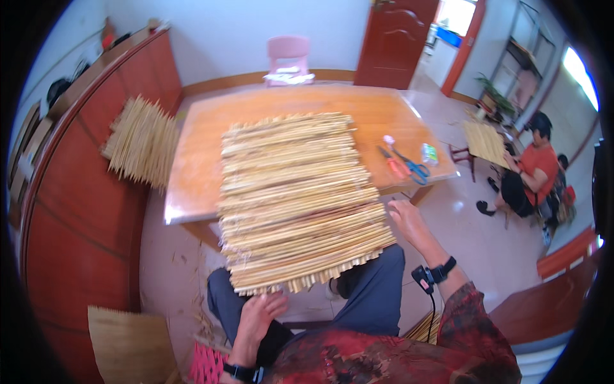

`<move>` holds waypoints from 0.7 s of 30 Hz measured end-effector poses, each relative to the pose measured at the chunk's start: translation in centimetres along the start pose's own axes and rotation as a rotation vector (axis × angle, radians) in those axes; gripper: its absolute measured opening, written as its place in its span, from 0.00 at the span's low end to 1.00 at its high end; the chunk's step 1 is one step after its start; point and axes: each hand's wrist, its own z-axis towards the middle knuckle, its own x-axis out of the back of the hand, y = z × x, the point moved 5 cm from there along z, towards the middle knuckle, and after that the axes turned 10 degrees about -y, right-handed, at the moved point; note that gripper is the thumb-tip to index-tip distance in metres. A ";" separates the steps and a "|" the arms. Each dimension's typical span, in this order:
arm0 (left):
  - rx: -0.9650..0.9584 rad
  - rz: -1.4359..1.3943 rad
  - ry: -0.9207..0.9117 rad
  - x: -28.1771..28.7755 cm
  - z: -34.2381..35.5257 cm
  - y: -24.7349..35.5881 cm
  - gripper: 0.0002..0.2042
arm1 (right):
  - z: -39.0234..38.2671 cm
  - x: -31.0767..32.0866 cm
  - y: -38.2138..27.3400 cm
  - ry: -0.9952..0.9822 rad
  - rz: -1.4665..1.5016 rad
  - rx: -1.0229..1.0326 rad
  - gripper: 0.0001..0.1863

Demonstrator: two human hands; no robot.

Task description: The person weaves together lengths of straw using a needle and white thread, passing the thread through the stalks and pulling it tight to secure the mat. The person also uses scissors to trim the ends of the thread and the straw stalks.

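A mat of straw-coloured stalks laid side by side (300, 198) spans from the table top down to my lap, its near end resting over my knees. Just below its near edge is my left hand (261, 312), fingers loosely stretched out and slightly blurred, with nothing visible in them. Beside the mat's right edge is my right hand (409, 221), its fingers bent together at the tips. A small dark speck shows at those fingertips, too small to name.
On the orange-brown table (198, 153) lie scissors with blue handles (417, 171), a red-handled tool (398, 168) and a small packet (429, 154). Stalk bundles (144, 141) lean by the red cabinet (83, 198). A pink chair (288, 57) stands behind; a person (537, 166) sits at right.
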 end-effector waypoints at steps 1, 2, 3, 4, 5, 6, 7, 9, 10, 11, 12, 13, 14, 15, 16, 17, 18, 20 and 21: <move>0.032 0.037 0.007 0.2 -0.1 -0.2 0.16 | 0.4 0.2 1.8 0.000 -0.022 -0.031 0.11; 0.043 0.054 -0.025 0.3 -0.1 -0.1 0.16 | 0.8 0.9 3.2 0.027 -0.029 -0.056 0.11; 0.043 0.070 -0.012 0.5 -0.3 0.0 0.17 | 1.4 0.9 4.4 -0.007 -0.045 -0.088 0.11; 0.041 0.085 0.002 0.6 -0.4 0.1 0.18 | 1.9 0.8 5.5 -0.042 -0.060 -0.119 0.10; 0.046 0.096 -0.008 0.4 -0.3 0.1 0.18 | 2.3 0.9 6.1 -0.030 -0.057 -0.130 0.10; 0.063 0.111 0.005 0.4 -0.2 0.0 0.18 | 2.7 1.2 6.5 0.024 -0.098 -0.119 0.10; 0.080 0.125 0.019 0.3 0.0 0.1 0.19 | 3.2 1.6 6.8 0.078 -0.140 -0.108 0.11; 0.087 0.165 0.047 -0.5 -0.3 0.3 0.18 | 5.3 1.3 7.4 0.032 -0.119 -0.196 0.11; 0.096 0.195 0.076 -0.9 -0.5 0.4 0.17 | 6.2 1.0 8.1 -0.020 -0.105 -0.282 0.11; 0.097 0.228 0.089 -1.5 -0.8 0.7 0.18 | 7.1 0.3 8.8 -0.023 -0.098 -0.271 0.11; 0.092 0.230 0.093 -1.5 -0.6 0.6 0.18 | 7.9 0.0 9.7 0.051 -0.163 -0.237 0.12; 0.094 0.239 0.081 -1.2 -0.6 0.4 0.18 | 8.7 -0.3 10.5 0.124 -0.228 -0.201 0.13; 0.094 0.246 0.076 -1.2 -0.7 0.4 0.18 | 9.5 -0.8 11.0 0.120 -0.220 -0.189 0.13; 0.085 0.244 0.091 -1.2 -1.0 0.5 0.18 | 10.3 -1.1 11.3 0.165 -0.247 -0.182 0.08; 0.076 0.209 0.108 -1.4 -1.4 0.6 0.19 | 11.1 -1.6 11.6 0.206 -0.273 -0.171 0.06; 0.067 0.174 0.127 -1.6 -1.8 0.6 0.19 | 12.0 -2.4 12.6 0.193 -0.264 -0.153 0.06; 0.059 0.164 0.151 -1.4 -1.8 0.7 0.19 | 12.9 -3.0 13.6 0.189 -0.309 -0.153 0.06; 0.034 0.167 0.135 -0.8 -1.4 0.5 0.19 | 14.0 -3.2 14.0 0.107 -0.342 -0.194 0.08; 0.029 0.122 0.142 -0.8 -1.5 0.4 0.19 | 14.8 -3.0 13.0 0.026 -0.330 -0.218 0.09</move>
